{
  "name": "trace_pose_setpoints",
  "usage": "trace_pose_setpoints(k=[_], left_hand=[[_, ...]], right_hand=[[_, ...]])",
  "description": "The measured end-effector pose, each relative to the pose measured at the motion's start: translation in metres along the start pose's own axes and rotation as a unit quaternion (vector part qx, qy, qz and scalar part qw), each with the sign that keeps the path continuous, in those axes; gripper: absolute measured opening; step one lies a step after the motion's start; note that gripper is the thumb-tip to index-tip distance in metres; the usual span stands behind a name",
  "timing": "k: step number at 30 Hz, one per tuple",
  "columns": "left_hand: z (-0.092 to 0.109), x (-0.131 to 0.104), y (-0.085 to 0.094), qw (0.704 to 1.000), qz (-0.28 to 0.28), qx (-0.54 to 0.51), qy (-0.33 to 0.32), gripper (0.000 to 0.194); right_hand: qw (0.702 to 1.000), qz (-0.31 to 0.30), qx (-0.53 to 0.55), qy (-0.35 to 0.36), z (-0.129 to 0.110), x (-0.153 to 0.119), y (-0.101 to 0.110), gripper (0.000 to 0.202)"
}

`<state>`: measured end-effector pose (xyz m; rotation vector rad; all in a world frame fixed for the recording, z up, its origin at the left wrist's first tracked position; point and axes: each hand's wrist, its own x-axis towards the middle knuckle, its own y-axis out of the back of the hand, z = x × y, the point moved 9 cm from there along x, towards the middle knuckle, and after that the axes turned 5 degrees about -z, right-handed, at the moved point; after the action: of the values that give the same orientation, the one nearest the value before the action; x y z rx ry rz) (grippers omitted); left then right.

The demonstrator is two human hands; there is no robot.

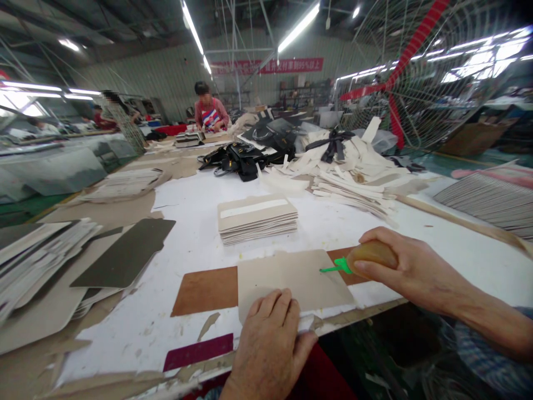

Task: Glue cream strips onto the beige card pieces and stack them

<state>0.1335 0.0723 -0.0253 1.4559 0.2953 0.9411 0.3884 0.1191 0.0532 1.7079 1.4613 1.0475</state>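
Observation:
My left hand (270,339) lies with its fingers stretched out on the near edge of a beige panel (291,275). My right hand (412,272) is wrapped round a yellowish glue bottle (372,260) with a green nozzle. The nozzle tip is over the panel's right part; I cannot tell whether it touches. Brown leather-like pieces show on both sides of the panel, a left one (205,290) and a right one (348,260) partly behind the bottle. Just beyond the panel stands a neat stack of beige panels (258,219), the top one bearing a white strip.
A maroon strip (199,352) lies near the table's front edge. Dark and pale panels (125,255) are piled at left. Black straps (237,158) and pale scraps (353,183) heap up at the back. A caged fan (389,86) stands at right. Another person (211,111) works at the far end.

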Motion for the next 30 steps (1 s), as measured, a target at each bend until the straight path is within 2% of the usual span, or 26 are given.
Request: trace_pose_setpoints(k=[7, 18, 21, 30], left_hand=[[-0.001, -0.002, 0.000, 1.000, 0.000, 0.001, 0.003, 0.045], [-0.002, -0.003, -0.002, 1.000, 0.004, 0.004, -0.003, 0.044], [-0.002, -0.003, 0.000, 1.000, 0.009, 0.008, -0.009, 0.044], [0.000, -0.003, 0.000, 0.999, 0.018, 0.021, -0.017, 0.043]], right_hand=[[0.999, -0.033, 0.000, 0.005, -0.020, 0.009, 0.000, 0.033], [0.997, -0.080, -0.002, 0.023, -0.030, 0.013, -0.007, 0.031], [0.995, -0.096, -0.007, 0.018, -0.031, 0.011, -0.006, 0.033], [0.997, -0.076, -0.032, 0.006, -0.016, 0.008, 0.003, 0.036]])
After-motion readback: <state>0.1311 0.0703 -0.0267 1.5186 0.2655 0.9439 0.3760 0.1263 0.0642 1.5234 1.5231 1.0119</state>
